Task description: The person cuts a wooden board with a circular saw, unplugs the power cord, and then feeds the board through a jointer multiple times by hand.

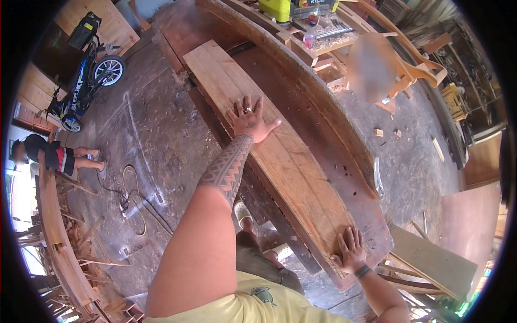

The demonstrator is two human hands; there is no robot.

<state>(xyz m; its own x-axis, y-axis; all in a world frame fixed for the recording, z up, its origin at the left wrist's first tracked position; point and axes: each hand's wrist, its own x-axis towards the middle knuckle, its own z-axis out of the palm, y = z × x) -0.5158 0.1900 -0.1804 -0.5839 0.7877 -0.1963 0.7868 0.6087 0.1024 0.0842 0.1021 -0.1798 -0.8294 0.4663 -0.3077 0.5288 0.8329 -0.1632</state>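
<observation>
A long wooden plank (291, 167) lies flat before me on a wide reddish-brown board (344, 177). My left hand (251, 121), with a ring on one finger, presses flat on the plank's upper half, fingers spread and thumb pointing right. Down at the plank's near right end, my right hand (351, 250) lies palm down with its fingers stretched out, a dark band around its wrist. Neither hand grips anything. Beyond the plank runs a long, thick curved timber (323, 102) along the far side of the board.
A bench with a yellow-green tool (274, 9) and a bottle (308, 39) stands at the top. A motorbike (81, 89) and another person (51, 156) are at left. A cord (141, 207) lies on the floor, with curved timber framing (49, 220) nearby.
</observation>
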